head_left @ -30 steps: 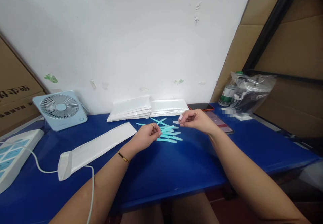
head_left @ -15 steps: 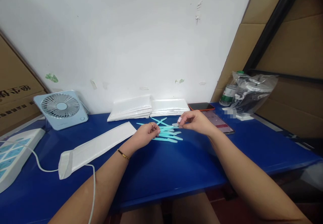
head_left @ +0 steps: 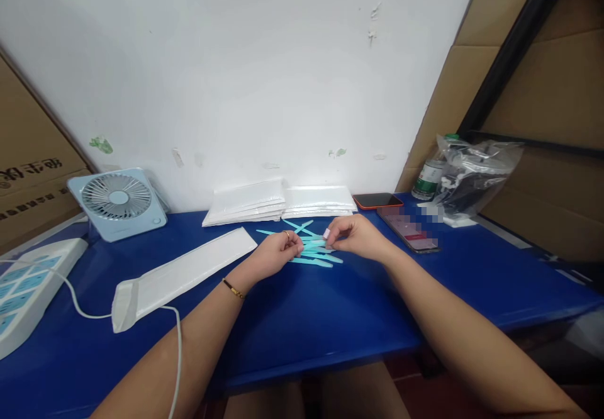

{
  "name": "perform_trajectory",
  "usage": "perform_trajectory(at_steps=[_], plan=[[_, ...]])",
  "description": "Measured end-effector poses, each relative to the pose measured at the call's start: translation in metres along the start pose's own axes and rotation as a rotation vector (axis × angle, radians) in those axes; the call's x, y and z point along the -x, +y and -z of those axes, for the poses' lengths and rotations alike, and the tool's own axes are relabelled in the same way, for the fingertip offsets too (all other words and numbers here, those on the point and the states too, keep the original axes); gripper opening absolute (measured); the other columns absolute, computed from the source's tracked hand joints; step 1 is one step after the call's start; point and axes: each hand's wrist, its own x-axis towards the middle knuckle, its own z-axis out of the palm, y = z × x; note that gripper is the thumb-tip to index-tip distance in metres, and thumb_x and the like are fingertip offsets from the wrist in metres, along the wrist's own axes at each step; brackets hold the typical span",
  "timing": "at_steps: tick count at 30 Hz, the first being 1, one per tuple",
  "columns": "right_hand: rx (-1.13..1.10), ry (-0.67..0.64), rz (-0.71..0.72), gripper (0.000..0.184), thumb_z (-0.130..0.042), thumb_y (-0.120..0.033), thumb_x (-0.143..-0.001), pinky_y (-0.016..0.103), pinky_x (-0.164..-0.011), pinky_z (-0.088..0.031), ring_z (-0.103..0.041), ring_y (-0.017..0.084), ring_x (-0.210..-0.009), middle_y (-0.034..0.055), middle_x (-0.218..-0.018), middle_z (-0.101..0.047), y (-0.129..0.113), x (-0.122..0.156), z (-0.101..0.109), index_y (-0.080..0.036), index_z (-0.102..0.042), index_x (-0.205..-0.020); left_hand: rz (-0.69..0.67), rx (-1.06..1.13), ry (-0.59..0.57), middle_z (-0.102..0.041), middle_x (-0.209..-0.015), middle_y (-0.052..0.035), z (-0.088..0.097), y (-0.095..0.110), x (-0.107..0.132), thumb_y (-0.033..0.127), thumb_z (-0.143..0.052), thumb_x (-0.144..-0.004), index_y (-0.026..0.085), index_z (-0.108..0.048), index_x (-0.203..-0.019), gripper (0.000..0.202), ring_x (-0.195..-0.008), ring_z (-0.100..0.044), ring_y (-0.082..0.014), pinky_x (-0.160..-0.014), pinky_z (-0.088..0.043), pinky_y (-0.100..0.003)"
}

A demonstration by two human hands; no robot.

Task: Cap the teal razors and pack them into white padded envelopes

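Several thin turquoise plastic sticks (head_left: 317, 254) lie in a loose pile on the blue table (head_left: 330, 318). My left hand (head_left: 277, 252), with a ring and a wrist bracelet, rests at the pile's left edge with fingers pinched on one stick. My right hand (head_left: 352, 236) is at the pile's right side, fingers curled and pinched over the sticks' ends. The two hands almost meet above the pile. A long white pouch (head_left: 184, 274) lies to the left of my left hand.
Stacks of white pouches (head_left: 278, 200) sit by the wall. A small blue fan (head_left: 117, 204) and a white power strip (head_left: 28, 280) with its cable (head_left: 175, 343) are at left. Two phones (head_left: 406, 227), a bottle (head_left: 427, 180) and a plastic bag (head_left: 472, 177) are at right, cardboard behind.
My right hand has come down and to the left, from above the sticks onto the pile, closing the gap to my left hand. The left hand has barely moved.
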Motion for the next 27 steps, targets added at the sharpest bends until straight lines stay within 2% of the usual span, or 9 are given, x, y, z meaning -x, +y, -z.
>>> perform_trajectory(at_steps=[3, 5, 8, 10, 13, 16, 20, 23, 27], plan=[[0.038, -0.019, -0.033, 0.003, -0.069, -0.019, -0.063, 0.027, -0.062, -0.050, -0.061, 0.014, -0.066, 0.0028, -0.074, -0.064, 0.003, -0.001, -0.007, -0.017, -0.067, -0.061, -0.006, -0.137, 0.023, -0.060, -0.072, 0.0001, -0.002, -0.001, -0.001, 0.045, -0.043, -0.084, 0.019, -0.058, -0.084, 0.030, -0.064, -0.053, -0.0137, -0.058, -0.040, -0.024], [0.119, -0.039, -0.029, 0.010, -0.071, -0.025, -0.064, 0.029, -0.067, -0.050, -0.062, 0.016, -0.071, 0.0038, -0.080, -0.064, 0.007, -0.001, -0.009, -0.018, -0.068, -0.070, -0.036, -0.270, 0.074, -0.063, -0.081, -0.0019, -0.002, -0.002, -0.002, 0.048, -0.046, -0.082, 0.020, -0.060, -0.089, 0.032, -0.074, -0.057, -0.0170, -0.066, -0.043, -0.027], [0.294, -0.063, 0.017, 0.058, -0.077, -0.041, -0.057, 0.040, -0.089, -0.045, -0.055, 0.025, -0.104, 0.0090, -0.113, -0.059, 0.015, -0.006, -0.011, -0.021, -0.062, -0.109, -0.110, -0.485, 0.172, -0.057, -0.116, -0.0075, 0.002, -0.009, -0.006, 0.061, -0.060, -0.067, 0.023, -0.056, -0.112, 0.059, -0.110, -0.050, -0.0271, -0.089, -0.041, -0.037], [0.386, -0.099, -0.037, 0.096, -0.078, -0.052, -0.050, 0.047, -0.103, -0.031, -0.035, 0.032, -0.127, 0.0142, -0.137, -0.040, 0.023, -0.013, -0.015, -0.020, -0.042, -0.133, -0.111, -0.595, 0.177, -0.038, -0.139, -0.0115, 0.003, -0.016, -0.009, 0.070, -0.065, -0.054, 0.023, -0.043, -0.129, 0.092, -0.128, -0.032, -0.0336, -0.101, -0.031, -0.044], [0.471, -0.236, -0.155, 0.116, -0.075, -0.061, -0.048, 0.053, -0.109, -0.012, -0.010, 0.037, -0.137, 0.0161, -0.148, -0.022, 0.034, -0.023, -0.020, -0.019, -0.023, -0.143, -0.051, -0.669, 0.119, -0.014, -0.151, -0.0143, 0.002, -0.027, -0.014, 0.077, -0.058, -0.053, 0.020, -0.024, -0.142, 0.111, -0.137, -0.010, -0.0363, -0.107, -0.017, -0.049], [0.469, -0.349, -0.085, 0.103, -0.073, -0.059, -0.055, 0.051, -0.108, -0.018, -0.021, 0.036, -0.134, 0.0150, -0.145, -0.030, 0.035, -0.025, -0.021, -0.020, -0.031, -0.140, -0.032, -0.693, 0.099, -0.018, -0.150, -0.0150, 0.001, -0.031, -0.016, 0.075, -0.052, -0.063, 0.019, -0.018, -0.144, 0.104, -0.138, -0.011, -0.0335, -0.108, -0.013, -0.050], [0.467, -0.351, 0.078, 0.057, -0.064, -0.039, -0.074, 0.039, -0.094, -0.039, -0.048, 0.026, -0.111, 0.0114, -0.121, -0.052, 0.024, -0.016, -0.019, -0.020, -0.050, -0.126, -0.059, -0.721, 0.027, -0.049, -0.129, -0.0131, 0.001, -0.020, -0.013, 0.065, -0.050, -0.074, 0.021, -0.041, -0.131, 0.073, -0.120, -0.042, -0.0292, -0.099, -0.029, -0.043], [0.596, -0.331, 0.096, 0.036, -0.059, -0.019, -0.073, 0.033, -0.080, -0.044, -0.054, 0.023, -0.093, 0.0097, -0.100, -0.057, 0.014, -0.010, -0.024, -0.016, -0.057, -0.109, -0.087, -0.760, -0.007, -0.059, -0.109, -0.0108, -0.002, -0.008, -0.010, 0.056, -0.051, -0.079, 0.020, -0.055, -0.111, 0.048, -0.102, -0.053, -0.0268, -0.085, -0.039, -0.036], [0.810, -0.365, 0.082, 0.025, -0.052, -0.006, -0.068, 0.030, -0.068, -0.043, -0.055, 0.021, -0.078, 0.0100, -0.087, -0.058, 0.008, -0.010, -0.037, -0.014, -0.057, -0.091, -0.067, -0.843, -0.037, -0.063, -0.094, -0.0112, -0.016, 0.006, -0.009, 0.037, -0.050, -0.082, 0.016, -0.056, -0.101, 0.029, -0.088, -0.059, -0.0259, -0.077, -0.042, -0.035]])
